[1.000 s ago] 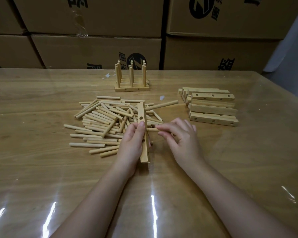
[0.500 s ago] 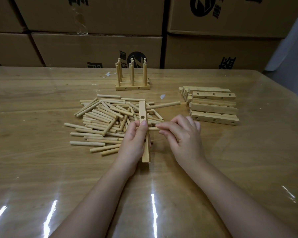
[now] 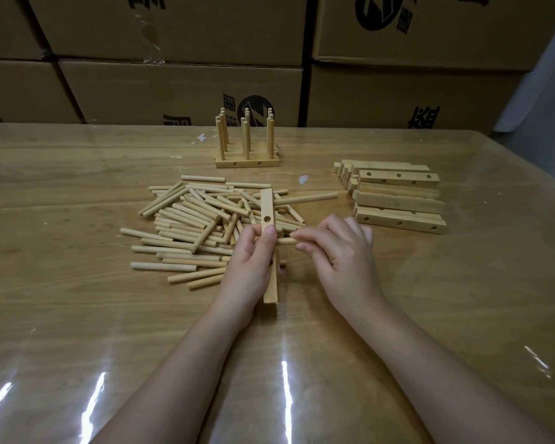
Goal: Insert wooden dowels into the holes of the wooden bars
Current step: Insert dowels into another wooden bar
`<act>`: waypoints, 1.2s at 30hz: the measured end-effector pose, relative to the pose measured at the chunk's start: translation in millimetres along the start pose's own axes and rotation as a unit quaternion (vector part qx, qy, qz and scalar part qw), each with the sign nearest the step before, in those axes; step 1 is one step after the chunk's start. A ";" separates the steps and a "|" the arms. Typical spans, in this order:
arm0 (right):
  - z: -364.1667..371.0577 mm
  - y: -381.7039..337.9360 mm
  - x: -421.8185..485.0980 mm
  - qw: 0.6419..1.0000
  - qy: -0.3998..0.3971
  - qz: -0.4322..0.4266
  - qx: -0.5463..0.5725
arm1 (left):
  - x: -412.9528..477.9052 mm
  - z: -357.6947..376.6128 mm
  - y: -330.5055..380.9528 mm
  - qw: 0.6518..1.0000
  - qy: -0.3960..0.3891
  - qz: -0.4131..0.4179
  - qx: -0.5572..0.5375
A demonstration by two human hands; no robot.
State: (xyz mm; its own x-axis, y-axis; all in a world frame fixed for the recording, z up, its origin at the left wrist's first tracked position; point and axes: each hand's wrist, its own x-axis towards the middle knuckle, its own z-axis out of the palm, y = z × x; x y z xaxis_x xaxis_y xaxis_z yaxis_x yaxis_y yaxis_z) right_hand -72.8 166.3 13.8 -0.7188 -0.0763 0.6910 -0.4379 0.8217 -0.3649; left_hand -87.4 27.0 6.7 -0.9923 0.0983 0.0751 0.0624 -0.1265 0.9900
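**Now lining up a dowel against a hand-held bar**

Right now the left hand [image 3: 250, 261] is gripping a wooden bar [image 3: 267, 203] around its middle, thumb lying across the drilled face and fingers curling behind. The bar is pointing away from the person, its far end hanging over the loose pile of dowels [image 3: 189, 225] and its near end sitting low by the table [image 3: 77, 315]. One open hole is showing just above the thumb. The right hand [image 3: 340, 254] is pinching a single dowel [image 3: 285, 241] between its fingertips and holding it level, tip aimed sideways at the bar. The thumb is hiding the meeting point, so I cannot tell whether the tip is entering a hole.

Judging by look, both pieces are handling as light, stiff, dry wood, neither fragile nor slippery. The dowel is probably fitting snugly, so pinching it close to the entering end is looking wiser than holding the tail, which is inviting wobble. The bar is wanting a firm hold on either side of the target hole, with the hole itself left uncovered.

Farther back, finished bars with upright dowels [image 3: 247, 155] are standing on the table, and a stack of empty bars [image 3: 398, 200] is lying to the right. Cardboard boxes [image 3: 173, 84] are lining the rear.
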 end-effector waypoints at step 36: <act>-11.7 -5.4 5.3 0.989 -0.127 0.044 -0.060 | 1.3 3.1 -9.2 0.989 0.034 0.055 0.130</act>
State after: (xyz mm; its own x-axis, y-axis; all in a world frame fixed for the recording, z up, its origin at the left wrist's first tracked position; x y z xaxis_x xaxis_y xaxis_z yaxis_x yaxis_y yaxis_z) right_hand -67.9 168.1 26.8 -0.8707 -0.1283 0.4747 -0.3110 0.8915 -0.3295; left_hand -88.9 31.4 -1.9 -0.9823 0.0309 0.1845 0.1870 0.1264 0.9742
